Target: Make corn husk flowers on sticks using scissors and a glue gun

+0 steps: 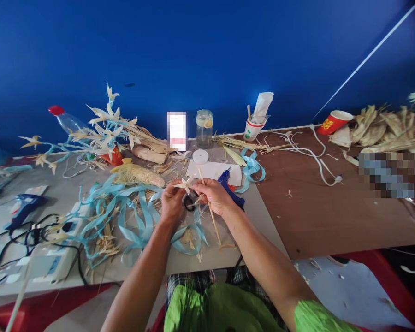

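Over the grey part of the table, my left hand (172, 199) pinches a small pale flower (186, 184) with pointed petals, like dried corn husk. Close beside it, my right hand (214, 196) is closed around a thin pale stick (215, 225) that slants down toward the table. Its fingertips are close to the flower; whether they touch it I cannot tell. Partly hidden between the hands is a black loop (189, 203), like a scissor handle. A blue glue gun (234, 196) lies just beyond my right hand. Light-blue ribbon (138, 230) curls left of my left hand.
On the left stand finished flower branches (105, 122), with another glue gun (27, 207), a power strip (55, 260) and tangled black cables. Behind my hands are a white roll (200, 157), a glass jar (204, 129) and a paper cup (254, 129). Dried husks (373, 127) lie far right.
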Available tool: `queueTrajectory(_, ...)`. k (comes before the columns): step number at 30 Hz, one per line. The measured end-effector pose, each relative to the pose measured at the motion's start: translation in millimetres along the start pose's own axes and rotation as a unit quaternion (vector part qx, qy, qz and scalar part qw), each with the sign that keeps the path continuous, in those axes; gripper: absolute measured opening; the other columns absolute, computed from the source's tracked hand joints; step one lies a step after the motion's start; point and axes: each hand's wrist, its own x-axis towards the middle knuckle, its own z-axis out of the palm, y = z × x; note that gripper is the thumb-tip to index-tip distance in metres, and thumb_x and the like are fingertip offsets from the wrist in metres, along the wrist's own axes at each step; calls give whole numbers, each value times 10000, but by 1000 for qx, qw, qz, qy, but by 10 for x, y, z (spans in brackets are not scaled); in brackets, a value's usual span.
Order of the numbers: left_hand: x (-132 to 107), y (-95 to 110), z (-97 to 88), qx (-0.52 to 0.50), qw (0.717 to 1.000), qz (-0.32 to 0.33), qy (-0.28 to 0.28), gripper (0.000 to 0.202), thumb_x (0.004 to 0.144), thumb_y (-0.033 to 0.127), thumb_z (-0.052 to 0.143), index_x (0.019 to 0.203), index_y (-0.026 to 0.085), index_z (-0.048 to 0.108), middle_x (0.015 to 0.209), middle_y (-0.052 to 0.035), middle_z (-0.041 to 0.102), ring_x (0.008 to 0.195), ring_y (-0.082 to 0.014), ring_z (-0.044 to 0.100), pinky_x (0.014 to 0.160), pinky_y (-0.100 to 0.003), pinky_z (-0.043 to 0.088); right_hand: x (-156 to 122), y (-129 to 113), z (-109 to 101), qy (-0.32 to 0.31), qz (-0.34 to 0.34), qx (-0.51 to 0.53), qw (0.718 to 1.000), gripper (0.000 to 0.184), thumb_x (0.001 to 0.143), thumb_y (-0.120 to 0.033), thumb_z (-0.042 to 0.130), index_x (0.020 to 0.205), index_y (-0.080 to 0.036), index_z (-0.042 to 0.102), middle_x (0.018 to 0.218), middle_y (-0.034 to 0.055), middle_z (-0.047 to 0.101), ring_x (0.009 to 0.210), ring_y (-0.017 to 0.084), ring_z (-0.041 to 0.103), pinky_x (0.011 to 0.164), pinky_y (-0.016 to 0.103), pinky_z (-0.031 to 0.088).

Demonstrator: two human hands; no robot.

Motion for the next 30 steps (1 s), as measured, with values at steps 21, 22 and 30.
queueTrajectory(21,0,24,7,-159,985,-63,-22,184,611,229,761,720,182,620,663,20,635,577,-78,568,598,-211,451,59,25,-79,-47,43,71,995,312,612,-420,717,637,-138,585,524,-63,472,361,1,215,397,191,183)
queueTrajectory(22,12,27,-8,-170,983,-72,-10,198,604,231,766,721,182,613,678,21,640,576,-78,570,595,-212,454,58,5,-100,-59,53,105,991,332,644,-454,692,668,-136,598,536,-62,485,354,-4,184,397,192,198)
queueTrajectory(30,51,41,-57,-203,974,-104,5,213,598,209,770,689,178,580,641,43,580,563,-54,523,605,-200,447,81,-6,-176,-84,73,181,977,302,732,-422,650,750,-121,625,577,-64,510,353,-10,142,397,178,244)
